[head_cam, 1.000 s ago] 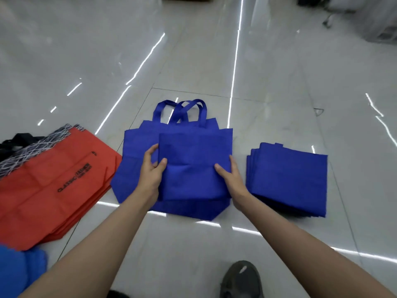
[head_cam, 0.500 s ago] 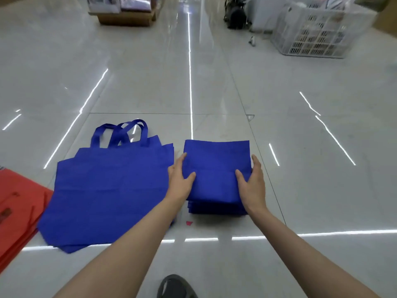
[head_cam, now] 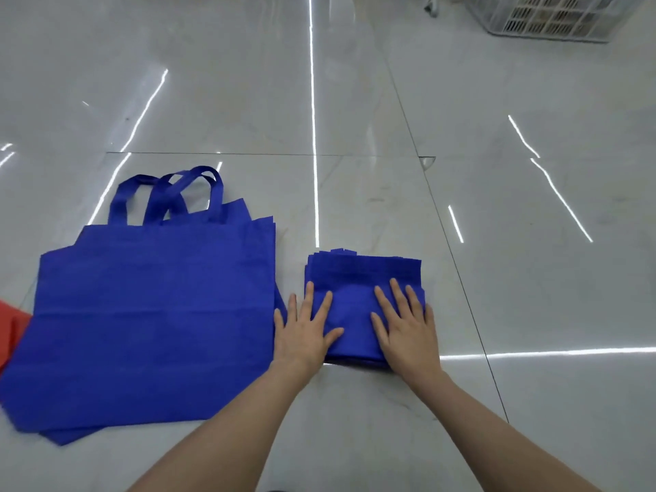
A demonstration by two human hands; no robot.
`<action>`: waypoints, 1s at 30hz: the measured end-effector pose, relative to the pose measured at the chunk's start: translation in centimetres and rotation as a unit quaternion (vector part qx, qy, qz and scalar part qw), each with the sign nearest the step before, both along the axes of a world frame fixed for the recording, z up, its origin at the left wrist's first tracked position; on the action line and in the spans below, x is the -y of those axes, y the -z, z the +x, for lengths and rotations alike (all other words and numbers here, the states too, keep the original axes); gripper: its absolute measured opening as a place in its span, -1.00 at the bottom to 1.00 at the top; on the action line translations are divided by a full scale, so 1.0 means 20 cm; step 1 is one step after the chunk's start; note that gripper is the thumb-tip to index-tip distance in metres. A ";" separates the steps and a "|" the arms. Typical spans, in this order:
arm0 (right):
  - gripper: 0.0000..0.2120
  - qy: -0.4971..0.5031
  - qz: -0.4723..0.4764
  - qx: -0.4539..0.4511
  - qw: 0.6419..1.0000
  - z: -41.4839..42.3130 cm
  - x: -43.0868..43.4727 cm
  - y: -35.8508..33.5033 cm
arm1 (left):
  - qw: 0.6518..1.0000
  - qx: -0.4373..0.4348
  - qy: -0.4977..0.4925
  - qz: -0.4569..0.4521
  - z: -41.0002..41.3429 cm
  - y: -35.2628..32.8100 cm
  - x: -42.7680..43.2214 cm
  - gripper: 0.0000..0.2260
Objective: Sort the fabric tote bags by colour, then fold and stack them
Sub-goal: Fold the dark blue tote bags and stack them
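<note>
Edges of red bags (head_cam: 10, 324) peek in at the left; beside them the unfolded blue totes (head_cam: 152, 314) wait. Right of those, the left hand (head_cam: 301, 335) and right hand (head_cam: 404, 332), gripping a moment ago, now press flat, fingers spread, on the folded stack (head_cam: 362, 275): another bag placed.

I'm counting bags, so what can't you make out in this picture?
All in the head view:
Folded stack: bag count, its top lies under the left hand and right hand.
Unfolded blue bags: lower layers hidden by the top bag.
Red fabric: cut off by the left edge.
White crate: cut off by the top edge.
</note>
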State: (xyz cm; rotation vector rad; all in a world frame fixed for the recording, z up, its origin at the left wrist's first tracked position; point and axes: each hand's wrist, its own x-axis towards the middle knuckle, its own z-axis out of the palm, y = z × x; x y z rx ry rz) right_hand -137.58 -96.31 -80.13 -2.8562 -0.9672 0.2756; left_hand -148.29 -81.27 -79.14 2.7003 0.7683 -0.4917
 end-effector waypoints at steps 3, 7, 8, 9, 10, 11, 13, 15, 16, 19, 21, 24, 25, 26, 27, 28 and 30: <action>-0.33 0.011 -0.015 -0.011 1.000 0.01 -0.01 0.00 | 1.000 0.005 0.012 0.011 0.01 0.05 0.00 -0.40; -0.25 -0.006 -0.080 -0.007 0.997 0.01 -0.03 -0.09 | 0.999 0.037 0.015 0.013 0.00 -0.01 -0.01 -0.40; -0.28 -0.008 -0.099 0.003 0.995 0.01 -0.04 -0.14 | 0.998 0.066 0.015 0.011 -0.01 -0.04 -0.02 -0.41; -0.35 -0.010 -0.114 0.020 0.993 0.02 -0.05 -0.19 | 0.994 0.105 0.012 -0.001 -0.02 -0.08 -0.02 -0.42; -0.44 -0.008 -0.122 0.036 0.992 0.01 -0.07 -0.24 | 0.989 0.147 0.006 -0.020 -0.05 -0.12 -0.03 -0.43; -0.52 -0.003 -0.102 0.054 0.993 -0.01 -0.09 -0.29 | 0.981 0.189 -0.002 -0.044 -0.08 -0.16 -0.05 -0.45; -0.63 -0.003 0.018 0.117 0.993 -0.07 -0.14 -0.36 | 0.963 0.254 -0.024 -0.086 -0.20 -0.23 -0.10 -0.48; -0.70 -0.043 0.160 0.177 0.970 -0.17 -0.22 -0.38 | 0.952 0.283 -0.046 -0.104 -0.36 -0.26 -0.16 -0.43; -0.75 -0.082 0.216 0.184 0.956 -0.24 -0.27 -0.38 | 0.953 0.281 -0.053 -0.102 -0.44 -0.27 -0.21 -0.38; -0.81 -0.207 0.291 0.104 0.928 -0.50 -0.44 -0.37 | 0.968 0.227 -0.069 -0.084 -0.69 -0.22 -0.35 -0.20; -0.83 -0.272 0.254 0.009 0.928 -0.66 -0.54 -0.30 | 0.974 0.193 -0.089 -0.075 -0.86 -0.17 -0.43 -0.14; -0.63 -0.334 0.114 -0.115 0.929 -0.86 -0.67 -0.17 | 0.976 0.155 -0.134 -0.069 -1.13 -0.08 -0.53 -0.33; -0.56 -0.346 0.070 -0.125 0.927 -0.90 -0.70 -0.13 | 0.976 0.144 -0.147 -0.071 -1.22 -0.05 -0.55 -0.41; -0.50 -0.353 0.030 -0.127 0.927 -0.94 -0.73 -0.09 | 0.976 0.134 -0.156 -0.071 -1.30 -0.02 -0.57 -0.45; -0.46 -0.358 -0.008 -0.121 0.926 -0.96 -0.75 -0.05 | 0.976 0.126 -0.162 -0.070 -1.37 0.00 -0.59 -0.44; -0.47 -0.360 -0.040 -0.118 0.925 -0.98 -0.76 0.00 | 0.976 0.127 -0.164 -0.069 -1.43 0.01 -0.61 -0.39; -0.59 -0.362 -0.052 -0.117 0.924 -1.01 -0.78 0.05 | 0.974 0.130 -0.169 -0.071 -1.51 0.04 -0.63 -0.35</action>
